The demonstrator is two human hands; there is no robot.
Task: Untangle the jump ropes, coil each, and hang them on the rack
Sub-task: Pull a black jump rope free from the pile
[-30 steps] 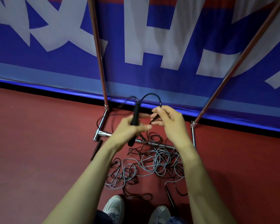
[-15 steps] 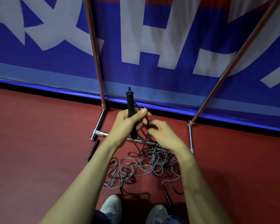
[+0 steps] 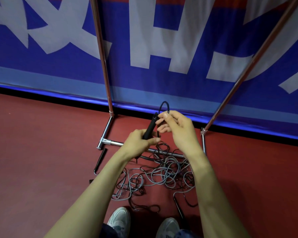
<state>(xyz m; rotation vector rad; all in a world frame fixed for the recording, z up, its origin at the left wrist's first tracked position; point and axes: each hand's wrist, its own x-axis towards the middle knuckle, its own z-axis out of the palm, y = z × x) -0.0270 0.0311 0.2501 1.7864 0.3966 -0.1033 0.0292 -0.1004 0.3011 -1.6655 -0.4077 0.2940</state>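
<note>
My left hand [image 3: 139,143] grips a black jump-rope handle [image 3: 150,127] that points up and to the right. Just to its right, my right hand [image 3: 176,127] pinches the black cord [image 3: 164,105], which arches in a small loop above the handle's top. Below both hands a tangle of grey and black ropes [image 3: 160,176] lies on the red floor. The chrome rack [image 3: 108,129] stands behind the pile, with its base bar partly hidden by my left hand.
Loose black handles lie on the floor at the left [image 3: 100,160] and lower right [image 3: 178,207] of the pile. My grey shoes [image 3: 120,220] stand just below it. A blue and white banner [image 3: 162,48] backs the rack; the right pole [image 3: 248,66] slants across it.
My right hand has risen from below the handle to its top and drawn the cord into a loop. The handle has tilted from upright to leaning right.
</note>
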